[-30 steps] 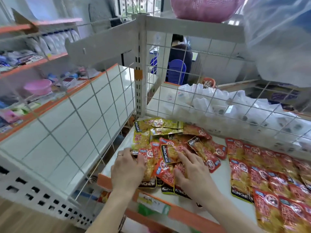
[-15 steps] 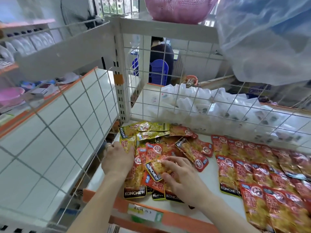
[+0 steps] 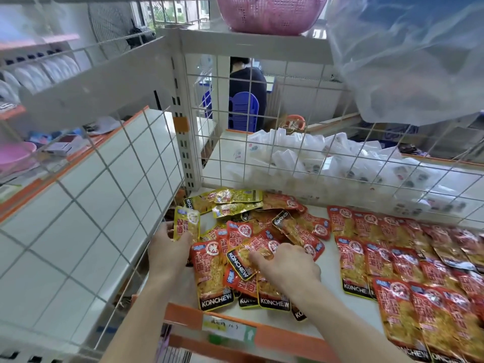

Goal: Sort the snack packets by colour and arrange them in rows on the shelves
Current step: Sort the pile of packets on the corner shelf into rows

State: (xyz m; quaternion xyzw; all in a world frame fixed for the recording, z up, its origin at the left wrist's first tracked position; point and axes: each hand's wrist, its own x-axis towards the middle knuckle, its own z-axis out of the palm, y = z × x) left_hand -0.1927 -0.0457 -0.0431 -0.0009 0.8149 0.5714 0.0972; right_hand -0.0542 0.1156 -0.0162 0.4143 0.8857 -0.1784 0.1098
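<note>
Your left hand [image 3: 170,248] pinches a yellow packet [image 3: 186,223] upright, yellow pile [image 3: 235,203] just beyond. Your right hand [image 3: 286,267] touches a red packet [image 3: 242,258], grip unclear.

The left hand [image 3: 169,248], earlier flat on the pile, now pinches a yellow foil snack packet [image 3: 187,223] raised above its fingers. The right hand [image 3: 288,265] has shifted left, its fingers [image 3: 255,258] touching a tilted red foil packet [image 3: 242,262].

red packets [image 3: 408,263] in overlapping rows at right; mixed red-yellow pile [image 3: 251,231] at left; one yellow packet [image 3: 186,224] raised
</note>
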